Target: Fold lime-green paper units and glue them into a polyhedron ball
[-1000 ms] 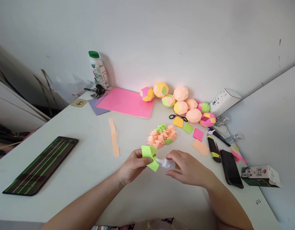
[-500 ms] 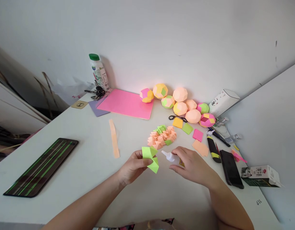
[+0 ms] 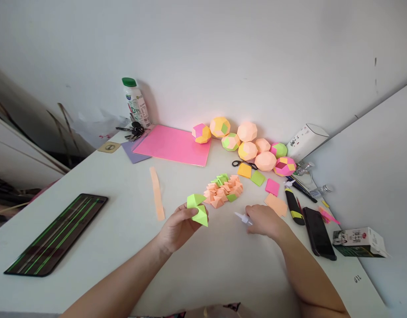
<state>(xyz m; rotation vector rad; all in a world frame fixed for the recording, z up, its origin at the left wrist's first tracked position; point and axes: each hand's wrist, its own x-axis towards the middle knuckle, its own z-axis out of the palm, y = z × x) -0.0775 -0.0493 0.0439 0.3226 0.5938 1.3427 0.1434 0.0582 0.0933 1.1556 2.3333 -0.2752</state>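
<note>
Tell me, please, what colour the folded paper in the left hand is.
Lime green; the folded paper in the left hand shows best in the head view.

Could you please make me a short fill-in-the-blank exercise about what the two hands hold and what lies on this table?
1. The left hand holds a folded paper piece of ____ colour.
2. The right hand holds a small squeeze bottle whose nozzle points toward the ____ hand.
3. The large flat sheet near the wall is ____.
Missing words: green; left; pink.
</note>
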